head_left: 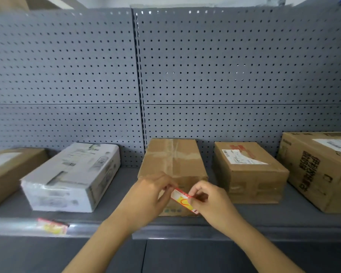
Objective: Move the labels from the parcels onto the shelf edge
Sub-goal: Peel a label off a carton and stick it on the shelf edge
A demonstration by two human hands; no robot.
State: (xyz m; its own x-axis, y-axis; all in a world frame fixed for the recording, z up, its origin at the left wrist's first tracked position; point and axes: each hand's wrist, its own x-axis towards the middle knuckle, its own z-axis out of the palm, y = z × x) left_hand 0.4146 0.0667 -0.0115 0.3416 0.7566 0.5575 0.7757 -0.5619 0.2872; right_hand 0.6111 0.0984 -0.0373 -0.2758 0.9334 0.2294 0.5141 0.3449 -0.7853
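Observation:
A red, white and yellow label (182, 200) is pinched between both my hands in front of the middle brown parcel (173, 164). My left hand (150, 196) holds its upper left end. My right hand (207, 201) grips its right side with thumb and forefinger. The label tilts down to the right, close against the parcel's front face; I cannot tell whether it still sticks there. Another red and yellow label (52, 226) is on the shelf edge (98, 229) at the left, below the white parcel (73, 178).
Along the grey shelf stand a brown parcel (6, 172) at the far left, a brown box (248, 172) with a white shipping label, and a large printed box (321, 170) at the right. A grey perforated back panel (165, 66) rises behind them.

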